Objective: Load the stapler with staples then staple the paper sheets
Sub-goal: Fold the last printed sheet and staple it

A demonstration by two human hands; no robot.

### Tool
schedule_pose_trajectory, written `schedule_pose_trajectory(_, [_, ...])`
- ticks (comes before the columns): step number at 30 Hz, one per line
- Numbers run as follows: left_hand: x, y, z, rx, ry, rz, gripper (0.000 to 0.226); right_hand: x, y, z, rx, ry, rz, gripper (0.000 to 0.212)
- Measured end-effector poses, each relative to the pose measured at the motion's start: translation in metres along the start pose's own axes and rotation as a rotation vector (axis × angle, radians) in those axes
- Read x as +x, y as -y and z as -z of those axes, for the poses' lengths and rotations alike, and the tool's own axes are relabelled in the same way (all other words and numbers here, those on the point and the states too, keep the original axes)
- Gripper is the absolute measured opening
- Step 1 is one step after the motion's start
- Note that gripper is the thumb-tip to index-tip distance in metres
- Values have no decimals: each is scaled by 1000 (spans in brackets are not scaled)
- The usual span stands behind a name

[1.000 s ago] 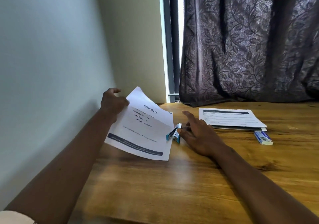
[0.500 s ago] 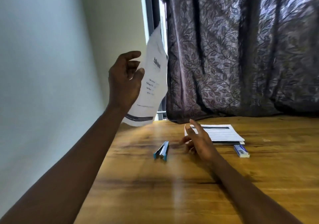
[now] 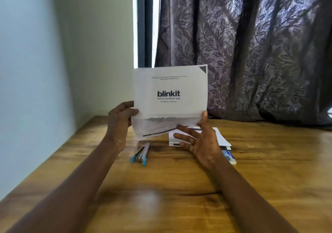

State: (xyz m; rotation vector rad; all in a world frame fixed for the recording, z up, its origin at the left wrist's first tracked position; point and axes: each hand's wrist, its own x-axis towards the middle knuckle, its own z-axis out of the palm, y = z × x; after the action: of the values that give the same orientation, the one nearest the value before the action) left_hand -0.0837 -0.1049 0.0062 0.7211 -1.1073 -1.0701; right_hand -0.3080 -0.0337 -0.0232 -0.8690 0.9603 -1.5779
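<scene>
A white printed sheet (image 3: 170,96) with a "blinkit" logo is held upright above the wooden table (image 3: 179,188). My left hand (image 3: 120,123) grips its lower left edge, thumb on the front. My right hand (image 3: 199,139) is at the lower right corner with fingers spread and straight, the thumb touching the paper's edge. A small blue stapler (image 3: 141,154) lies on the table below the sheet, between my forearms. A stack of printed papers (image 3: 221,137) lies behind my right hand, partly hidden. A small staple box (image 3: 229,157) sits beside that stack.
A pale wall runs along the table's left side. A dark patterned curtain (image 3: 251,53) hangs behind the table's far edge, with a strip of window frame (image 3: 143,24) to its left.
My left hand brought the sheet down from high on the left to the centre, turned to face me. My right hand rose off the table to the sheet's lower right corner.
</scene>
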Motion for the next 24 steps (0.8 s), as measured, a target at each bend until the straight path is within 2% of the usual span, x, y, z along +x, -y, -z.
schedule_pose_trajectory(1, [0,2,3,46,15,-9,24,4,0,1,-2,-27,18,44])
schedule_pose_trajectory(2, [0,4,6,75,20,-11,25,8,-1,3,-7,-57,42,49])
schedule_pose_trajectory(4, [0,6,11,137,22,-14,26,14,-3,6,-23,-86,93,76])
schedule_pose_trajectory(7, [-2,6,13,212,81,-24,28,17,-5,9,-10,-83,162,83])
schedule_pose_trajectory(10, [-8,7,10,289,132,-40,36,18,-6,12,48,-98,185,80])
schedule_pose_trajectory(14, [-12,8,7,320,129,22,20,18,-4,11,55,-142,187,77])
schedule_pose_trajectory(19, [-13,9,10,260,159,150,22,20,-5,8,-116,-158,20,57])
schedule_pose_trajectory(24, [-13,14,7,314,148,169,14,17,-3,8,-157,-136,5,45])
